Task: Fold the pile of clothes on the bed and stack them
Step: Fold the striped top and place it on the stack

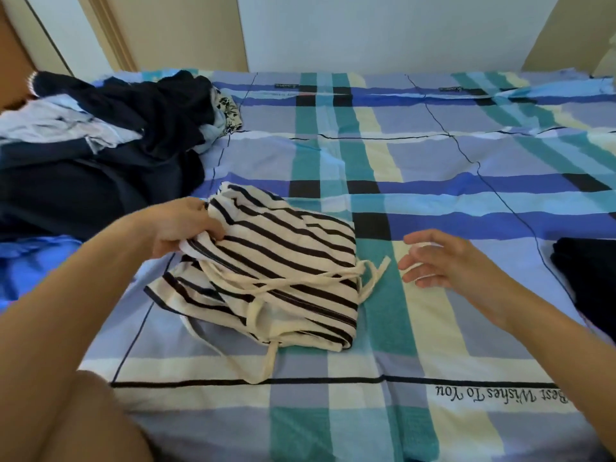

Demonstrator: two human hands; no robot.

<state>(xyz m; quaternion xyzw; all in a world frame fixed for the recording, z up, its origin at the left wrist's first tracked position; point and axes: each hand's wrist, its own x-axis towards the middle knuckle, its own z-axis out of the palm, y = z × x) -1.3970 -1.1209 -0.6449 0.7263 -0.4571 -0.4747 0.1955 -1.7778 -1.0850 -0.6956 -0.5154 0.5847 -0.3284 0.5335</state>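
Left hand pinches the far-left edge of the striped top, half-folded on the bed between both hands; right hand hovers open just right; looks light, limp knit with loose ties, best gripped at edges.

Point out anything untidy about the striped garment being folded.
The striped garment is folded unevenly, and its cream ties trail loose past its right and near edges onto the bedsheet. The left hand grips its far-left corner.
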